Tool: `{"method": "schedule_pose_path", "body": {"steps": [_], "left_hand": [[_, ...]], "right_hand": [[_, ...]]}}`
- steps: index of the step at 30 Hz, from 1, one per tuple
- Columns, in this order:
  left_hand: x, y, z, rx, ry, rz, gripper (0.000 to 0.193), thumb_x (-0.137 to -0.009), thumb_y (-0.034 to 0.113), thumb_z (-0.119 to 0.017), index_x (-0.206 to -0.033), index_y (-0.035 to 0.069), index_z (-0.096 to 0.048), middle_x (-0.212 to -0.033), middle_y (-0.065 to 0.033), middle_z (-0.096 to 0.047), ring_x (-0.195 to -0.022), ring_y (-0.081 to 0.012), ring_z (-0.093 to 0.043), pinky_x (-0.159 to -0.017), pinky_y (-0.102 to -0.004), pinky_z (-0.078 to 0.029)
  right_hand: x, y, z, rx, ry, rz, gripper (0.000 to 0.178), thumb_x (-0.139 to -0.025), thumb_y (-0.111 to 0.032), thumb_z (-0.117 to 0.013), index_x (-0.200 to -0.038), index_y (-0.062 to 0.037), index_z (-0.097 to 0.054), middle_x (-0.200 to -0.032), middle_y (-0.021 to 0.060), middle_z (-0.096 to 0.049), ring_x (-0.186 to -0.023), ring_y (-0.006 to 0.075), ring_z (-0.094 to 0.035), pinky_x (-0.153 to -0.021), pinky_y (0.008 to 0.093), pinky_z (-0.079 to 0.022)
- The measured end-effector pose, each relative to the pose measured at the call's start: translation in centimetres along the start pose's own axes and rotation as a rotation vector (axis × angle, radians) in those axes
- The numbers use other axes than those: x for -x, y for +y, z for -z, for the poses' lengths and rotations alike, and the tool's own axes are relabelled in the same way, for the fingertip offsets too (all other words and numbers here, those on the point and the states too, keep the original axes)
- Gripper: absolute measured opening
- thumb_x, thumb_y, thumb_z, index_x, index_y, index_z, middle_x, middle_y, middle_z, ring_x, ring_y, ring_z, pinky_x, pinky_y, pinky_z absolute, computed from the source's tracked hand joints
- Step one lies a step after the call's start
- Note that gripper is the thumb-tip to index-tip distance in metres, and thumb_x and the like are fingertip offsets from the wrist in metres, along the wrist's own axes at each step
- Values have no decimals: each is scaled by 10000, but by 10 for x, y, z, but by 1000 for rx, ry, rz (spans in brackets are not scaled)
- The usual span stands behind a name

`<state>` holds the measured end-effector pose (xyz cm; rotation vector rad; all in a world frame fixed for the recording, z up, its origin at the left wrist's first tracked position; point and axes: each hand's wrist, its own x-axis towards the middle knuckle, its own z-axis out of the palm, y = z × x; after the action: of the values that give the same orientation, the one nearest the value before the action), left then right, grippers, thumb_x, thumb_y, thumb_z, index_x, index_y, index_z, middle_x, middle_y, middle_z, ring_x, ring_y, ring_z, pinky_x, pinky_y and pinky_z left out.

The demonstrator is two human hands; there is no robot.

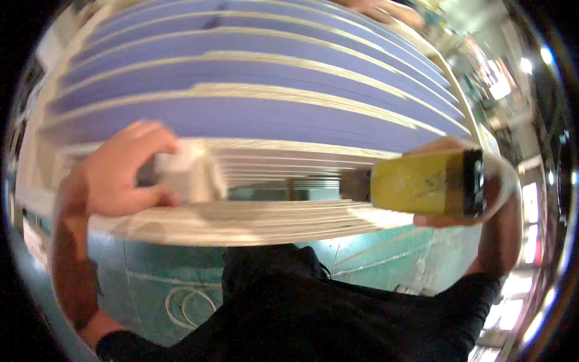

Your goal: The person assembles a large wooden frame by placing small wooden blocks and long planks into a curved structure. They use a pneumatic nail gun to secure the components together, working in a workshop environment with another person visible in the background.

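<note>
A large frame of pale wooden slats (259,90) with blue-purple strips between them lies before me. At its near left part, my left hand (123,172) is closed around a pale block (192,172), blurred by motion, with a dark patch by the palm. Near the right end, my right hand (443,145) grips a yellow boxy tool with a black end (416,184); most of the fingers are hidden behind it. Its dark part points left, over a gap behind the near wooden rail (259,223). I cannot tell whether the tool touches the wood.
Another person's hand (392,12) rests at the far edge of the frame. Below the near rail is a green floor (151,259) with a coiled pale hose (190,308) on it. Bright windows and workshop clutter line the right side.
</note>
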<state>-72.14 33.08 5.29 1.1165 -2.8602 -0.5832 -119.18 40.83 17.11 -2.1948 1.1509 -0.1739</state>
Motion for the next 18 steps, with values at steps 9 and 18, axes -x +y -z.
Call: {"method": "schedule_pose_path", "body": {"steps": [9, 18], "left_hand": [[-89, 84, 27, -240, -110, 361, 1252, -297, 351, -1021, -1426, 104, -539, -1424, -180, -554, -1374, -389, -488, -1156, -447, -390], [-327, 272, -74, -27, 15, -334, 1330, -504, 701, -923, -1531, 49, -384, -1578, -303, -331, -1443, -489, -376, -1178, -547, -340]], "right_hand": [[225, 163, 104, 276, 260, -130, 784, -577, -114, -1014, -1271, -28, -659, -1116, 82, -757, -1006, 187, -729, -919, 373, -594], [159, 245, 96, -320, -268, 126, 564, -716, -141, -898, -1172, 73, -645, -1015, 196, -725, -860, 283, -753, -735, 370, -607]]}}
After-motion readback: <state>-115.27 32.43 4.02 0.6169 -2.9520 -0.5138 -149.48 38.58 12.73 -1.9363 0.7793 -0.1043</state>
